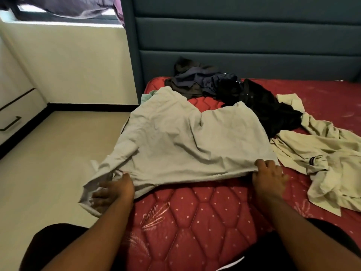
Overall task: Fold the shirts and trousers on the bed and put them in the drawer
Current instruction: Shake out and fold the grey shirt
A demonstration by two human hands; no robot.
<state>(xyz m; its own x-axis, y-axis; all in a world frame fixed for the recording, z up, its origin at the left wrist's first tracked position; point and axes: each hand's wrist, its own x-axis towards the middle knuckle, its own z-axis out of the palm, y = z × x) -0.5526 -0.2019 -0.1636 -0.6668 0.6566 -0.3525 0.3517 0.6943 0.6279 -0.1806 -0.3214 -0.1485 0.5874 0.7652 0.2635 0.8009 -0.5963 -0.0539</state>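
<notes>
1. While I spread the grey shirt [181, 141] over the bed [195, 212] corner, my left hand [112, 190] grips its sleeve and my right hand [268, 177] pinches its hem.
2. Next, probably: fold the sleeve inward, toward the right-hand pinch.

Bedroom corner in daylight: a teal padded headboard [244, 34] w/ horizontal panels rises behind a red quilted mattress [197, 218], set beside a cream wall [78, 61] edged by a black skirting strip [88, 106]. Pale beige floor [48, 163] runs left to a white cabinet [13, 110] w/ dark handle, partly cut off by the frame. Top left, a window [58, 18] lets in bright light, w/ dark purple fabric [74, 5] hanging across it.
</notes>
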